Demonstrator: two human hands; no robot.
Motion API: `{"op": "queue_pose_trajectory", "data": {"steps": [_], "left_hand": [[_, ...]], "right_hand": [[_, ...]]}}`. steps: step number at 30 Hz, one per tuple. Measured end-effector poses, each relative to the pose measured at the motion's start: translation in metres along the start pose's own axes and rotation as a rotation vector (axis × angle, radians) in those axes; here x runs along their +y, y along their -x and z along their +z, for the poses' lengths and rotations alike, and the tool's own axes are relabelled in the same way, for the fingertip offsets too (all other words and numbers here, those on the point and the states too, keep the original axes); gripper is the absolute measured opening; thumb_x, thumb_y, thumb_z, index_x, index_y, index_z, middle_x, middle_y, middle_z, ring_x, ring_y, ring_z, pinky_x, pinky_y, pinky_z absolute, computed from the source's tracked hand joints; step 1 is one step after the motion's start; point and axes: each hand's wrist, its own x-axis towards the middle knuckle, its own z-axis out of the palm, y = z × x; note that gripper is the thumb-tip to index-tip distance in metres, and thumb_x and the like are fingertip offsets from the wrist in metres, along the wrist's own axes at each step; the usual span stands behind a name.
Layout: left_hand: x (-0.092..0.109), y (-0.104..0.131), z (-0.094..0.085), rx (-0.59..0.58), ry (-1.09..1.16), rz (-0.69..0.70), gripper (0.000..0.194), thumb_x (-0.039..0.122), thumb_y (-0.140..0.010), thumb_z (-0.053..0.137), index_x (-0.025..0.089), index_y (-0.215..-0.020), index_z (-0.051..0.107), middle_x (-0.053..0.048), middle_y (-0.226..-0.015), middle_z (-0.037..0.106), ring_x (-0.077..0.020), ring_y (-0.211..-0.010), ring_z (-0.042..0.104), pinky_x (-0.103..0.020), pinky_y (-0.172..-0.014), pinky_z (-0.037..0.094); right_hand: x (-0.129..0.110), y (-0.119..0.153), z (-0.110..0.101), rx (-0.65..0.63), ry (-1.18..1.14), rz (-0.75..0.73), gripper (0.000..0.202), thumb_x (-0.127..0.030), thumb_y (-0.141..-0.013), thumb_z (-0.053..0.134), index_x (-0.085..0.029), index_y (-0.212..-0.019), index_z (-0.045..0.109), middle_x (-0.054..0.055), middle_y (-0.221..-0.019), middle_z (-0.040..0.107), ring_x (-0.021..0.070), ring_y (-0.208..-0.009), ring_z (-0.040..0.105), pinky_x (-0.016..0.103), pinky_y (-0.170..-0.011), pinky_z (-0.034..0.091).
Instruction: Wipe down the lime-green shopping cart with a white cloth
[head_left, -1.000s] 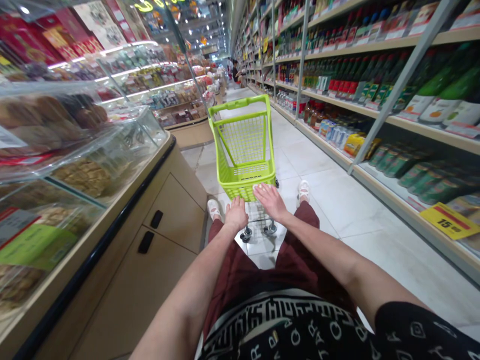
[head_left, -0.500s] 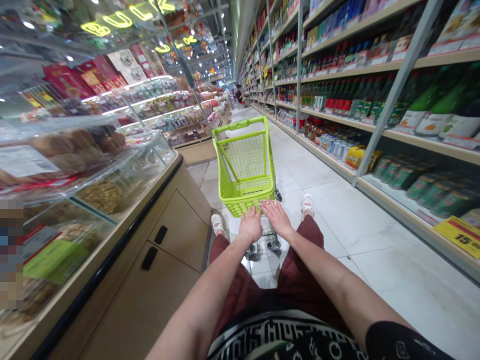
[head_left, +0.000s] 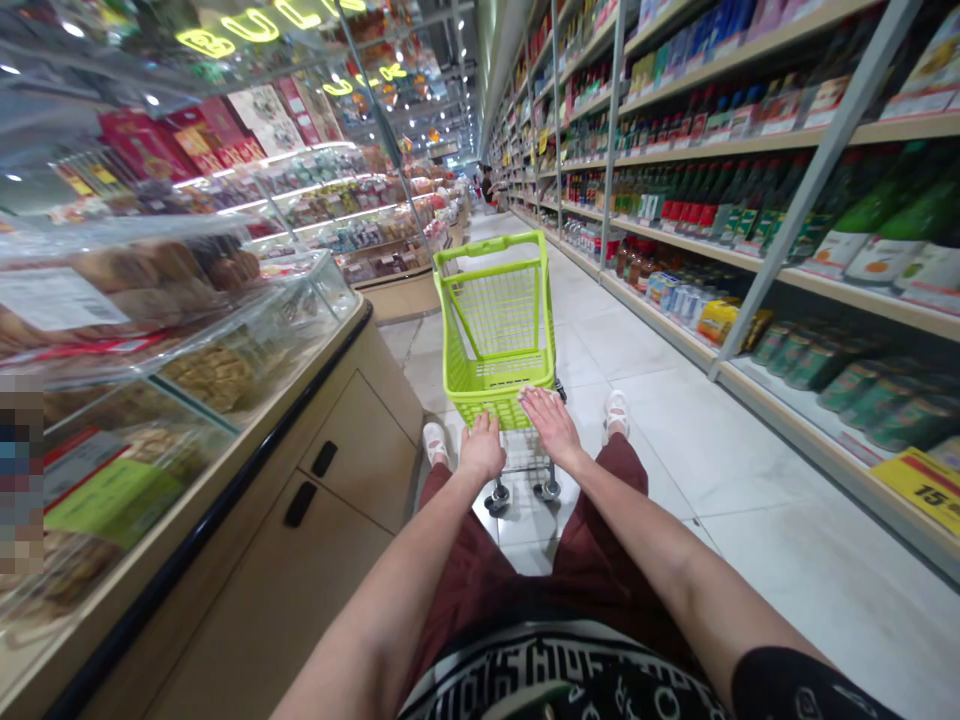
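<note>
A lime-green shopping cart [head_left: 491, 372] with metal wheels stands on the tiled floor in front of my legs, its basket showing nothing inside. My left hand [head_left: 482, 446] is at the near side of the basket, just below the rim, palm down with fingers extended and slightly apart. On the right part of the near rim lies my right hand [head_left: 552, 424], fingers stretched out over the edge. Something small and pale is at its fingertips, too small to make out. Neither hand wraps round the cart.
Wooden display counter [head_left: 352, 440] with packaged bread and dried food lies close on the left. Tall shelves [head_left: 750, 258] of bottles and cans line the right. A person [head_left: 489, 186] in dark clothing is far down the aisle. White tiled floor [head_left: 652, 400] runs between.
My left hand has moved slightly left, away from my right hand, so the gap between them is wider. The whole view has shifted a little to the right.
</note>
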Motion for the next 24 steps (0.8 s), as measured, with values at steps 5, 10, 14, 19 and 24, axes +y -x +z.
{"op": "queue_pose_trajectory", "data": {"steps": [5, 10, 14, 19, 24], "left_hand": [[0.001, 0.002, 0.006, -0.007, 0.014, 0.025, 0.061, 0.017, -0.07, 0.046, 0.012, -0.13, 0.033, -0.015, -0.143, 0.023, -0.0248, -0.132, 0.021, -0.045, -0.105, 0.019], [-0.016, -0.002, 0.006, -0.016, -0.005, -0.094, 0.062, 0.018, -0.07, 0.047, 0.01, -0.13, 0.032, -0.016, -0.143, 0.022, -0.0254, -0.132, 0.02, -0.047, -0.104, 0.019], [-0.022, -0.003, 0.003, -0.008, -0.037, -0.093, 0.062, 0.02, -0.071, 0.046, 0.011, -0.13, 0.03, -0.014, -0.144, 0.022, -0.0239, -0.132, 0.019, -0.045, -0.105, 0.019], [-0.02, 0.001, 0.004, -0.051, -0.044, -0.087, 0.063, 0.021, -0.071, 0.047, 0.012, -0.131, 0.029, -0.013, -0.145, 0.02, -0.0223, -0.132, 0.019, -0.042, -0.105, 0.019], [-0.032, 0.004, 0.008, -0.078, -0.04, -0.091, 0.06, 0.022, -0.071, 0.046, 0.013, -0.129, 0.031, -0.012, -0.144, 0.022, -0.0225, -0.132, 0.021, -0.044, -0.105, 0.021]], "right_hand": [[-0.011, 0.025, 0.009, -0.129, 0.028, -0.072, 0.049, 0.0, -0.081, 0.031, -0.014, -0.126, 0.043, 0.01, -0.132, 0.043, 0.0226, -0.129, 0.025, 0.049, -0.101, 0.03], [-0.035, -0.026, -0.008, 0.013, 0.022, -0.114, 0.051, -0.004, -0.084, 0.032, -0.017, -0.133, 0.033, 0.006, -0.141, 0.03, 0.0215, -0.133, 0.013, 0.047, -0.107, 0.019], [-0.037, -0.052, -0.006, -0.026, 0.017, -0.171, 0.048, -0.006, -0.086, 0.033, -0.018, -0.133, 0.033, 0.005, -0.14, 0.03, 0.0216, -0.132, 0.017, 0.048, -0.106, 0.021], [-0.027, -0.022, 0.014, -0.141, 0.068, -0.309, 0.042, -0.008, -0.086, 0.039, -0.015, -0.127, 0.042, 0.008, -0.137, 0.035, 0.0238, -0.129, 0.026, 0.049, -0.103, 0.026], [-0.029, -0.002, 0.021, -0.224, 0.081, -0.294, 0.036, -0.008, -0.084, 0.043, -0.014, -0.118, 0.051, 0.01, -0.129, 0.047, 0.0248, -0.126, 0.032, 0.05, -0.1, 0.031]]}}
